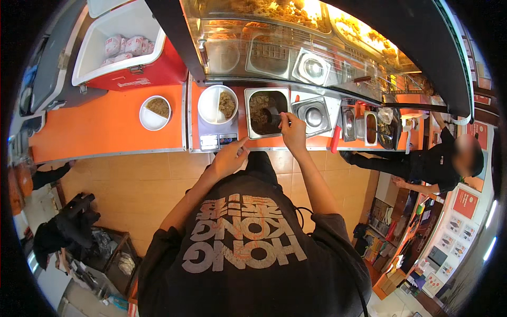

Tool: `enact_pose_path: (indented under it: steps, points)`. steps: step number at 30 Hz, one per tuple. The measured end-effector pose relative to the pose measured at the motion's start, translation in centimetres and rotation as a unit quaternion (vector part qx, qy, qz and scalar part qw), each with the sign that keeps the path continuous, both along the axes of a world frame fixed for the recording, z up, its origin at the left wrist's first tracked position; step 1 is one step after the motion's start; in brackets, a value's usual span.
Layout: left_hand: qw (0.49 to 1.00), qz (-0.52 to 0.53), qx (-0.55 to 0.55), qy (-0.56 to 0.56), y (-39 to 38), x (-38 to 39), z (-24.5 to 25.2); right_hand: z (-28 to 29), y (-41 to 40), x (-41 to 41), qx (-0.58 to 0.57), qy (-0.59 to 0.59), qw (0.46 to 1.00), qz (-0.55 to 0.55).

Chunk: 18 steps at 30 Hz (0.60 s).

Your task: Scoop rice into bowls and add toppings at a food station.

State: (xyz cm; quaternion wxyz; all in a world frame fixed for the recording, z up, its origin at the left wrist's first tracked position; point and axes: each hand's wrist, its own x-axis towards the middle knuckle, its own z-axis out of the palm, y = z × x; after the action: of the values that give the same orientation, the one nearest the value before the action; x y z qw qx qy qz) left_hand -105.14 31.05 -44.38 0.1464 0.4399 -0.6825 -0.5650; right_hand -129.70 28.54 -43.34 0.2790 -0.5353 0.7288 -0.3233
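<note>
My right hand (293,128) grips the handle of a serving utensil (273,117), whose head is down in a steel food pan (288,104). Brown minced food (259,104) lies mostly along that pan's left side. At the pan's front left corner is my left hand (231,158), holding nothing, its index finger stretched toward the rim; whether it touches is unclear. Just left of the pan, a white divided bowl (208,105) rests on a digital kitchen scale (233,132). The bowl's right compartment holds minced food (227,105); its left one shows bare white.
Another divided bowl (150,121) with food stands farther left. Behind it is a red cooler (138,73) with wrapped packets (134,45). A glass food display (273,43) borders the counter's back. Right lie a steel lid (314,117) and a red-handled tool (336,138). Co-workers (439,158) stand nearby.
</note>
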Motion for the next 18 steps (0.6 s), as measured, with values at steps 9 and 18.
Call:
enact_pose_path:
  steps: [9, 18]
  points:
    - [1.0, 0.003, 0.008, -0.002, 0.3, 0.0, -0.4, -0.9, 0.0, -0.1, 0.001, 0.004, 1.0, 0.002]
    - [1.0, 0.004, 0.015, -0.002, 0.4, 0.1, -0.6, -1.9, 0.3, 1.9, -0.042, 0.069, 0.989, 0.12]
